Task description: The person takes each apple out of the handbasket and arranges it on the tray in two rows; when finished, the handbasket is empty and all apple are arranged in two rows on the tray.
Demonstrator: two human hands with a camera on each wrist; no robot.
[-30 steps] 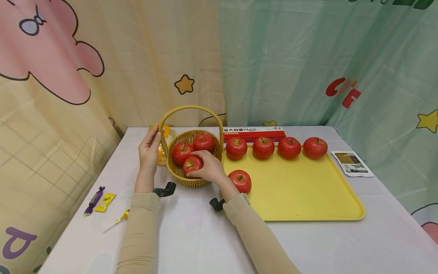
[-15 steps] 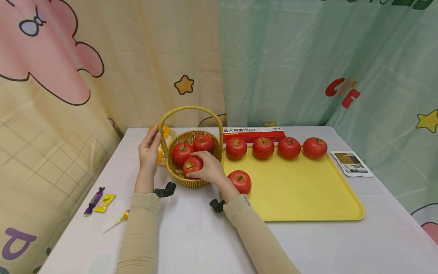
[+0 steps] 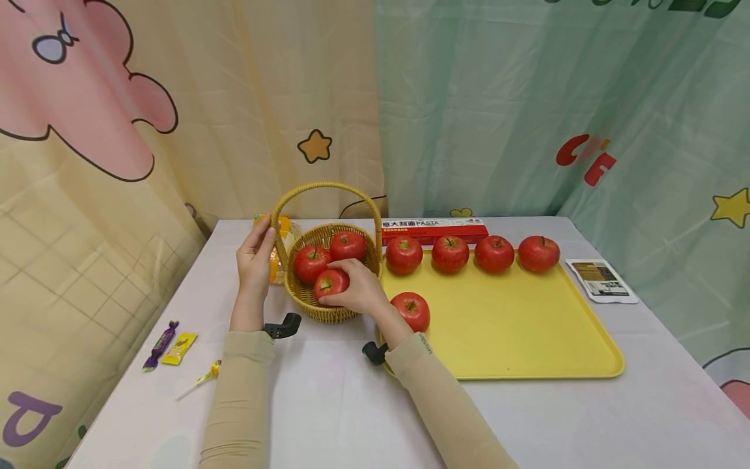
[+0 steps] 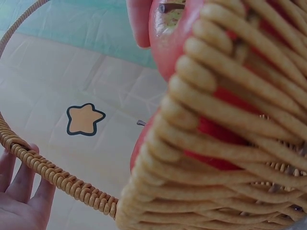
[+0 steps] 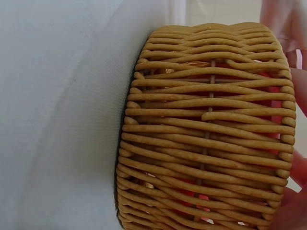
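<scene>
A round wicker basket (image 3: 301, 298) with a tall arched handle (image 3: 328, 185) stands left of the tray. Inside it lie two red apples (image 3: 312, 264) (image 3: 348, 245) and a third apple (image 3: 329, 285) at the front. My right hand (image 3: 361, 290) reaches in over the rim and grips that front apple, thumb on its near side and fingers over its far side. With my left hand (image 3: 253, 257) I hold the left side of the handle; the left wrist view shows the fingers (image 4: 43, 196) behind it. In the right wrist view the woven wall (image 5: 206, 129) hides most of the apples.
A yellow tray (image 3: 515, 326) bears several apples along its back edge and one apple (image 3: 412, 311) at its left. Behind stands a red pasta box (image 3: 435, 231). A pouch (image 3: 601, 280) lies right, wrapped candies (image 3: 161, 345) and a lollipop (image 3: 205, 374) left.
My right hand and the gripped apple have shifted very slightly to the right within the basket. The left hand and the basket stay in place.
</scene>
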